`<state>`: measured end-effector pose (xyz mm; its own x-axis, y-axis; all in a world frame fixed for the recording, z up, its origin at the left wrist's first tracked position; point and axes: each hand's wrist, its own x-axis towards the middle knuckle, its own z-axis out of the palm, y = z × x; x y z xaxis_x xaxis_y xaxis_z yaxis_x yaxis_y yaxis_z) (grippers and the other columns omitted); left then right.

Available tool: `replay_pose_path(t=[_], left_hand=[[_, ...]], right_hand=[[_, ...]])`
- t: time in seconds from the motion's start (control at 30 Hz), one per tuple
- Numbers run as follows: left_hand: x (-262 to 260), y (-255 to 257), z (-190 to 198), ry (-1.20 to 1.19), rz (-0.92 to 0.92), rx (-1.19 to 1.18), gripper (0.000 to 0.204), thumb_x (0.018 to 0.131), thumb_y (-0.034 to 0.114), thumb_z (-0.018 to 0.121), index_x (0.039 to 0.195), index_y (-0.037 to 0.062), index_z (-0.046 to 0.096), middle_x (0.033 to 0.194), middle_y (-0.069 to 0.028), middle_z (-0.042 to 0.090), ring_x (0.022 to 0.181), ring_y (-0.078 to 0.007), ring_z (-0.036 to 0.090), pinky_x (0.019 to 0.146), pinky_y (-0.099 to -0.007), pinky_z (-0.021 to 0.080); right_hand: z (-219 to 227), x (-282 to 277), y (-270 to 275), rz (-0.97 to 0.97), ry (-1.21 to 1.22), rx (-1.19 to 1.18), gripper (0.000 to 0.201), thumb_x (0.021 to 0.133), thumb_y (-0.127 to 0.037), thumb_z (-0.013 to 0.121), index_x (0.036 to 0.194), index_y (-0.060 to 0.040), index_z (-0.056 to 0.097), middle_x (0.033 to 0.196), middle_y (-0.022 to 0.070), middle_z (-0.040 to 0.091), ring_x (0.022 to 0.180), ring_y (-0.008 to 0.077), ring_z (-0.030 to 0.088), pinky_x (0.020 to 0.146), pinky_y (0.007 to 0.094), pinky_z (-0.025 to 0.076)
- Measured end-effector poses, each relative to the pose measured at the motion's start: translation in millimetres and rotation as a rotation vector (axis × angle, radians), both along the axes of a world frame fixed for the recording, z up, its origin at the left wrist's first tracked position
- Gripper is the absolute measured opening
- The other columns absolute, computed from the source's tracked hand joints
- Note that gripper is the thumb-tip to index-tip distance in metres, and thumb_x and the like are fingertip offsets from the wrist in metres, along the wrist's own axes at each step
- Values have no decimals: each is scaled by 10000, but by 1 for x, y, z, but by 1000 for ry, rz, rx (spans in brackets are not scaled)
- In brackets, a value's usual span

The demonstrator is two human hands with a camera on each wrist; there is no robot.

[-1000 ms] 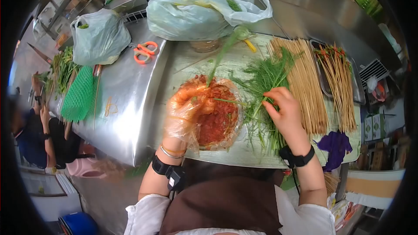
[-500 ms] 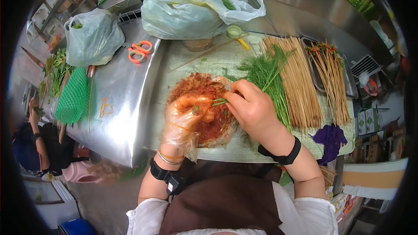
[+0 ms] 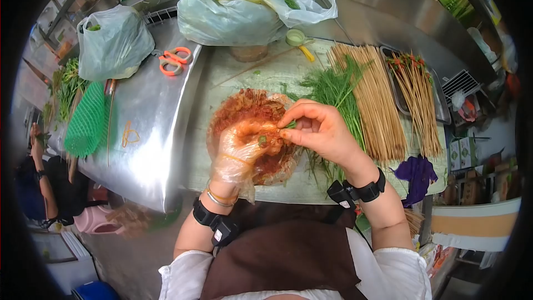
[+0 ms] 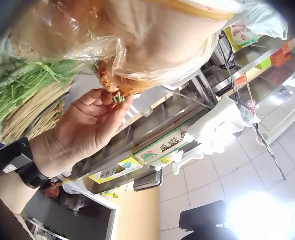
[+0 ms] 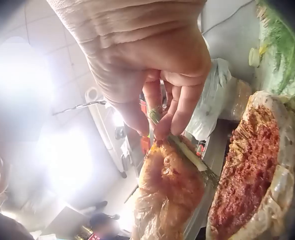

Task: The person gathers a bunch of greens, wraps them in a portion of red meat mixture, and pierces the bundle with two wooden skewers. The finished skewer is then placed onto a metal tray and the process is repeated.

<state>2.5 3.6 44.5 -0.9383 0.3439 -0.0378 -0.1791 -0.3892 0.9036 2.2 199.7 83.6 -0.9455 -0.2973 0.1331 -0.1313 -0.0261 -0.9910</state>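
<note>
The left hand [image 3: 241, 147], in a clear plastic glove smeared red, is curled over the bowl of red chopped mixture [image 3: 244, 105]. It grips a small bundle of green stems [image 5: 186, 150], seen in the right wrist view. The bare right hand [image 3: 322, 130] pinches the same greens between thumb and fingers, its tips meeting the gloved fingers. In the left wrist view the right hand [image 4: 87, 122] holds the short stem ends [image 4: 117, 97] below the glove. What else lies inside the left hand is hidden.
Feathery greens [image 3: 338, 86] lie right of the bowl, beside many wooden skewers [image 3: 372, 100] and a metal tray [image 3: 444, 112] of filled skewers. Orange scissors [image 3: 175, 61] and plastic bags [image 3: 230, 11] are behind. A purple cloth [image 3: 416, 178] hangs at the front edge.
The right hand has come from the pile of greens to the left hand and now pinches the stems there. The long green sprig upright in the glove earlier no longer stands up.
</note>
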Motion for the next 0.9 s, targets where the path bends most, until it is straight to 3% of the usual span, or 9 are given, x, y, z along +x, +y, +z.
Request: replay_pose_path(t=[0.13, 0.27, 0.37, 0.4, 0.5, 0.6, 0.7, 0.8, 0.9], left_hand=[[-2, -1, 7, 11, 74, 23, 211, 859, 31, 612, 1055, -47, 612, 963, -102, 655, 816, -152, 639, 730, -262, 540], [-8, -11, 7, 413, 45, -361, 234, 813, 1, 589, 1042, -30, 623, 909, -108, 660, 852, -184, 646, 709, -289, 527], [-1, -1, 19, 919, 108, -991, 209, 814, 6, 576, 1014, -7, 636, 887, -116, 656, 842, -201, 643, 701, -312, 508], [3, 0, 18, 830, 163, -888, 201, 812, 18, 583, 1003, 8, 644, 883, -133, 651, 834, -216, 638, 706, -326, 495], [3, -2, 14, 592, 104, -646, 213, 815, 33, 614, 1023, -8, 637, 904, -103, 662, 857, -190, 631, 728, -305, 504], [7, 0, 10, 128, 3, -113, 218, 836, 47, 624, 1042, -24, 624, 947, -71, 661, 862, -162, 628, 744, -275, 512], [7, -12, 6, 49, -111, -26, 222, 859, 65, 621, 1059, -31, 610, 990, -62, 649, 853, -131, 621, 748, -250, 518], [3, -8, -9, 32, 60, -24, 228, 866, 90, 636, 1061, -24, 606, 978, -77, 648, 809, -119, 621, 707, -242, 522], [0, -12, -16, -35, 82, 106, 218, 874, 97, 636, 1055, -20, 603, 949, -74, 645, 785, -119, 617, 657, -240, 522]], right_hand=[[-5, -1, 5, -85, -8, 21, 83, 786, 15, 672, 866, -6, 666, 869, -3, 572, 662, 27, 530, 603, 172, 431], [-2, 2, 7, -142, 23, 58, 79, 789, 12, 675, 867, 1, 667, 872, 9, 588, 675, 40, 560, 616, 176, 448], [1, 4, -7, -126, 3, -32, 73, 798, 18, 673, 870, 16, 662, 867, 20, 598, 705, 60, 591, 648, 186, 476], [-1, 5, -9, -120, -31, -118, 71, 800, 21, 672, 870, 22, 660, 863, 22, 599, 714, 68, 599, 660, 190, 484], [-9, 6, -10, -141, -87, -235, 65, 808, 31, 667, 872, 35, 655, 861, 25, 602, 751, 87, 617, 704, 203, 501], [-18, 7, -12, -156, -61, -211, 73, 805, 21, 672, 876, 27, 657, 849, 13, 597, 757, 78, 602, 697, 198, 490], [-13, 7, -14, -119, 61, 4, 88, 797, -8, 683, 882, 6, 661, 829, 3, 584, 734, 59, 565, 655, 188, 458], [-5, 6, -15, -89, 145, 136, 110, 789, -39, 692, 892, -13, 665, 833, 2, 571, 693, 49, 523, 613, 184, 425], [6, 3, -5, -164, 183, 99, 187, 774, -57, 709, 950, -20, 656, 917, 10, 553, 684, 48, 516, 605, 182, 417]])
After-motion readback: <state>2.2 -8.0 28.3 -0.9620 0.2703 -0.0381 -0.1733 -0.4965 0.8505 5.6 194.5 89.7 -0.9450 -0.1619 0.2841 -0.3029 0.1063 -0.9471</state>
